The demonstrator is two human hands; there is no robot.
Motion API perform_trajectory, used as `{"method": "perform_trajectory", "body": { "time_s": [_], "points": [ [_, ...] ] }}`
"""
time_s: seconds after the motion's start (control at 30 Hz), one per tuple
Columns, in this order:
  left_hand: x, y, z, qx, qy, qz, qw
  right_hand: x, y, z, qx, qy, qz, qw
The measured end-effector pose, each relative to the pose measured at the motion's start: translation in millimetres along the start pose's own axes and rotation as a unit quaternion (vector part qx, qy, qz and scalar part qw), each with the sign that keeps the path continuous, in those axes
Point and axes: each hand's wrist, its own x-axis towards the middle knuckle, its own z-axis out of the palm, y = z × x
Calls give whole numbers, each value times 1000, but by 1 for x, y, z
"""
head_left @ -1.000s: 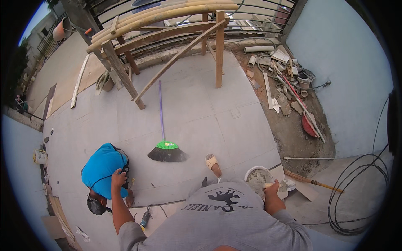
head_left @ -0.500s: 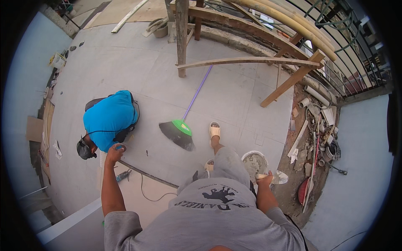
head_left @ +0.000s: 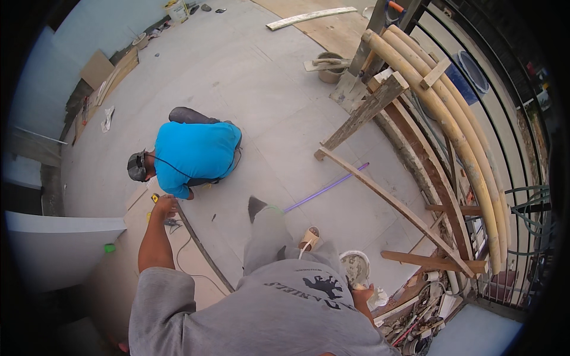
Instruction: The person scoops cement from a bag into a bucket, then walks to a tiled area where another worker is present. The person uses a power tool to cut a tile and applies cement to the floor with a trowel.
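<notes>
Head camera: the white-rimmed bucket (head_left: 354, 252) sits ahead of and just beside the right hand (head_left: 362, 295), by far the nearer of the two hands; whether they touch is unclear. The right hand appears closed around a trowel (head_left: 377, 299), its long axis running roughly crosswise, with the smeared, whitish blade showing on the right. Seen from above, the bucket's mouth is round, without a long axis, and the grey mix (head_left: 356, 270) inside looks coarse and wet.

Well apart, the left hand (head_left: 165, 206) reaches forward with bent fingers near a yellow-and-black tape measure (head_left: 155, 197); whether it grips anything, I cannot tell. Beyond it crouches a co-worker in a smooth blue shirt (head_left: 193, 151), on matt, pale grey tiles (head_left: 285, 136). Rounded, yellowish poles (head_left: 475, 136) rest on a rough timber stand (head_left: 395, 204).
</notes>
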Motion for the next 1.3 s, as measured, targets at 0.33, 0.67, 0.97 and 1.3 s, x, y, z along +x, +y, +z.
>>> {"method": "perform_trajectory", "body": {
  "time_s": [0.33,0.67,0.97,1.3],
  "points": [
    [144,108,-2,-22,-8,-47,999,19,6,164,-14,48,-21,999],
    [271,415,77,59,-128,97,985,-37,138,495,-123,10,-64,990],
    [439,537,47,81,-78,159,981,-34,275,776,-226,-45,-47,972],
    [556,539,-62,10,-36,77,996,-41,413,1048,-344,-91,-45,934]
  ]
}}
